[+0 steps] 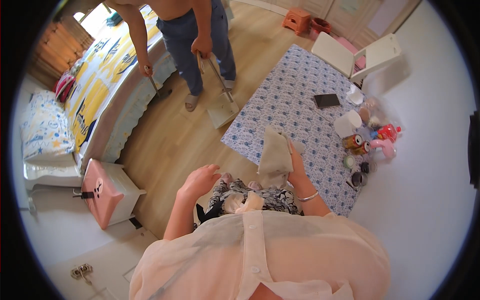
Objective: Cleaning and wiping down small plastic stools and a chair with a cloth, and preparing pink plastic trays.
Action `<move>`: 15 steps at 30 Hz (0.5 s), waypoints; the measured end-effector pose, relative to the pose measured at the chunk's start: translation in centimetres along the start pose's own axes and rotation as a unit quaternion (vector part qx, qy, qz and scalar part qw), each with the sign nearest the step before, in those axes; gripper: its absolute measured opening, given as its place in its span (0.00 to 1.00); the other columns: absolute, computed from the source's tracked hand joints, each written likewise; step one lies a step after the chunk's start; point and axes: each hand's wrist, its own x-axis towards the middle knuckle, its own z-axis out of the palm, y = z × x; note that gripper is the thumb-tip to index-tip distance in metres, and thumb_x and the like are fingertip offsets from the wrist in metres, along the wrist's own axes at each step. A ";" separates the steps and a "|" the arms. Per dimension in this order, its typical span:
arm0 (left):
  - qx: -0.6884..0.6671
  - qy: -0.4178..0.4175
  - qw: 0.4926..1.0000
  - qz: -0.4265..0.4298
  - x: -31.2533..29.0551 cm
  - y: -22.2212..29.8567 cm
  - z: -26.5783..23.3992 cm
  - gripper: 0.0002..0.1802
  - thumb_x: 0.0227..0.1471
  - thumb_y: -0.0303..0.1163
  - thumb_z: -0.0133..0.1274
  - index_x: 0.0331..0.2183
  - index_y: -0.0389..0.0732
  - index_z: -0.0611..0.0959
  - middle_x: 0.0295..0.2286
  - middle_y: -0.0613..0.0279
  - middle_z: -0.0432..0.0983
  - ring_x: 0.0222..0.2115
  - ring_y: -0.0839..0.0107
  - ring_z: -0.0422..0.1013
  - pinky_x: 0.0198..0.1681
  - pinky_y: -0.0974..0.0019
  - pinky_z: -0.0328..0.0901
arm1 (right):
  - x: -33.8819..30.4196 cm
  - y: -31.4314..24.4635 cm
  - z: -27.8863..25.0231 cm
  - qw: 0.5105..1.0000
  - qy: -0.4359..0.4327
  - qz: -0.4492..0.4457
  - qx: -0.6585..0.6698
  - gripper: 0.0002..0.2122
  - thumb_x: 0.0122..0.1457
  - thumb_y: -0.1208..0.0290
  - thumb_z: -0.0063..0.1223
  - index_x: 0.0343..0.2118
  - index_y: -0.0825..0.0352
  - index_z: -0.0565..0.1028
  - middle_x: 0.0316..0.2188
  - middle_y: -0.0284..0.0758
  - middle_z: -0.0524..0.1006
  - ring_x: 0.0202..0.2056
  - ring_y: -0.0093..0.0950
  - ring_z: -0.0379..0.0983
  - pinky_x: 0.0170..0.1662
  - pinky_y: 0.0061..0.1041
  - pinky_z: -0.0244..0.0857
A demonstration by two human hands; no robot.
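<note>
My right hand (298, 167), with a bangle at the wrist, grips a folded greyish-beige cloth (275, 152) over the near edge of a table with a blue-patterned white tablecloth (280, 95). The cloth hides most of its fingers. To the left, apart from the cloth, my left hand (200, 181) is held in the air with fingers loosely spread and nothing in them. Along the table's right side stand a white paper roll (348, 124), drink cans (353, 141), a red-capped bottle (387, 132) and small jars (359, 179). A dark phone (327, 101) lies farther back.
Ahead, another person in blue trousers (192, 45) holds a long-handled dustpan (223, 111) and a broom (162, 93). A bed (107, 75) and a pink-topped nightstand (102, 192) line the left. A white chair (332, 54) and an orange stool (296, 21) stand behind the table.
</note>
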 end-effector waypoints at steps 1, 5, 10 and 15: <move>0.005 -0.001 1.000 -0.005 -0.2 -0.1 0.1 0.17 0.49 0.37 0.44 0.41 0.41 0.71 0.35 0.50 0.70 0.38 0.55 0.66 0.39 0.60 0.61 | -0.1 -0.3 0.3 1.000 -0.008 0.009 -0.002 0.20 0.58 0.55 0.34 0.45 0.65 0.66 0.38 0.31 0.71 0.36 0.19 0.67 0.38 0.19 0.62; 0.036 -0.004 0.996 -0.076 -0.5 0.3 -0.3 0.17 0.49 0.38 0.44 0.41 0.42 0.71 0.35 0.49 0.71 0.38 0.54 0.66 0.39 0.59 0.61 | 0.0 -2.0 -0.3 0.994 0.057 0.035 -0.087 0.19 0.58 0.55 0.36 0.42 0.65 0.68 0.33 0.30 0.72 0.32 0.19 0.68 0.34 0.19 0.63; 0.017 0.025 0.990 -0.136 -1.0 -1.0 -0.5 0.17 0.48 0.38 0.44 0.40 0.42 0.72 0.35 0.49 0.71 0.38 0.54 0.66 0.39 0.58 0.61 | 0.9 -2.7 -2.0 0.988 0.120 0.083 -0.044 0.21 0.56 0.55 0.40 0.45 0.65 0.66 0.38 0.32 0.71 0.36 0.23 0.69 0.35 0.22 0.65; 0.011 0.104 0.969 -0.222 -2.5 -4.2 -1.2 0.17 0.47 0.37 0.45 0.40 0.41 0.71 0.36 0.50 0.70 0.39 0.54 0.65 0.40 0.58 0.61 | 1.6 -2.7 -3.0 0.991 0.121 0.041 -0.037 0.19 0.56 0.55 0.39 0.39 0.68 0.69 0.32 0.34 0.72 0.31 0.23 0.69 0.32 0.23 0.65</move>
